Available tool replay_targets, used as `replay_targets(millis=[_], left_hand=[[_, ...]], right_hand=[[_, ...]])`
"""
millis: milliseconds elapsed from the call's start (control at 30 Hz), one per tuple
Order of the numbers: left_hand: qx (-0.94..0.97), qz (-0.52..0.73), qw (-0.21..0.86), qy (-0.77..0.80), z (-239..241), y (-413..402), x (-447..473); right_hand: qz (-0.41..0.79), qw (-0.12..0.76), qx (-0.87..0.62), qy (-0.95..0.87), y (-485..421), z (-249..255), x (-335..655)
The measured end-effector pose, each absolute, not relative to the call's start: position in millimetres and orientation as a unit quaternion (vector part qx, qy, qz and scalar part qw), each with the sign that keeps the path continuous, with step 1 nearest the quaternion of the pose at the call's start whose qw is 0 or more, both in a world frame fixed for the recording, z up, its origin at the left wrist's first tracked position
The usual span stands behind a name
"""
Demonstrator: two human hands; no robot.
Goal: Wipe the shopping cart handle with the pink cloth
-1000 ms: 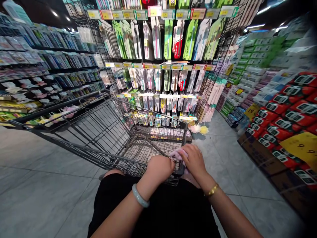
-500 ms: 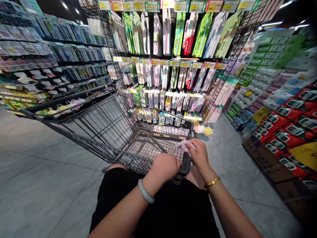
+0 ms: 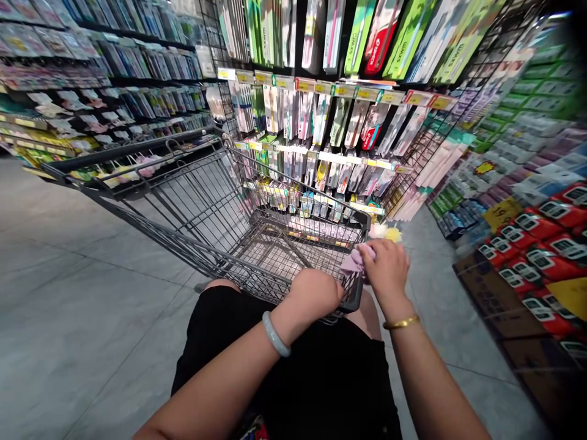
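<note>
A black wire shopping cart (image 3: 293, 244) stands sideways before my knees, its basket showing a bare mesh floor. My left hand (image 3: 316, 292), with a pale bangle at the wrist, is closed over the near side rim, close to the right end; its fingertips are hidden. My right hand (image 3: 389, 269), with a gold bracelet at the wrist, is at the end rim of the basket. A crumpled lilac cloth (image 3: 355, 261) is pinched in its fingers, and a flap of it lies against the inner side of that end.
Toothbrush packs (image 3: 339, 116) hang on a wire rack behind the cart. Stacked red packages (image 3: 541, 232) stand on cardboard boxes (image 3: 486, 299) along the right. More stocked shelves (image 3: 151, 79) line the left. Grey floor tiles (image 3: 92, 318) lie around the cart.
The view has tilted lower and closer to the rack. My right hand has shifted on the end rim, and the cloth's flap now spreads lower inside the basket. My left hand keeps its hold.
</note>
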State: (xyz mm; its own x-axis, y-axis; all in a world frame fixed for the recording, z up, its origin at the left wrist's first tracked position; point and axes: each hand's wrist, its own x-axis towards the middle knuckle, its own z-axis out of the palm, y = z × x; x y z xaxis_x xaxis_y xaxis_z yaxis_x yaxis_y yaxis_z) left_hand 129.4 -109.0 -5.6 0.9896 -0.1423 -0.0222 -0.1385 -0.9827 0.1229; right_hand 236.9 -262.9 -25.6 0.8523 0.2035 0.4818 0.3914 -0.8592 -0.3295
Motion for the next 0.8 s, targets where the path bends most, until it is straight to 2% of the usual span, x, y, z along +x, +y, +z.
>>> replay_targets(millis=[100,233,467,533,700,800], left_hand=[[0.995,-0.015,0.057,-0.075,-6,-111,130],[0.995,-0.013,0.061,-0.074,-9,-109,129],[0.993,-0.054,0.093,-0.043,-2,-110,132],[0.992,-0.068,0.1,-0.047,0,-111,133],[0.985,-0.095,0.13,-0.068,0,-106,131],[0.982,-0.112,0.139,-0.06,0,-105,132]], right_hand=[[-0.203,0.227,-0.924,-0.231,-250,-38,239],[-0.149,0.201,-0.912,-0.325,-249,-56,234],[-0.171,0.23,-0.931,-0.228,-244,-59,301],[-0.161,0.231,-0.931,-0.231,-247,-54,299],[-0.041,0.217,-0.906,-0.362,-271,-47,253],[-0.096,0.227,-0.913,-0.325,-274,-51,258]])
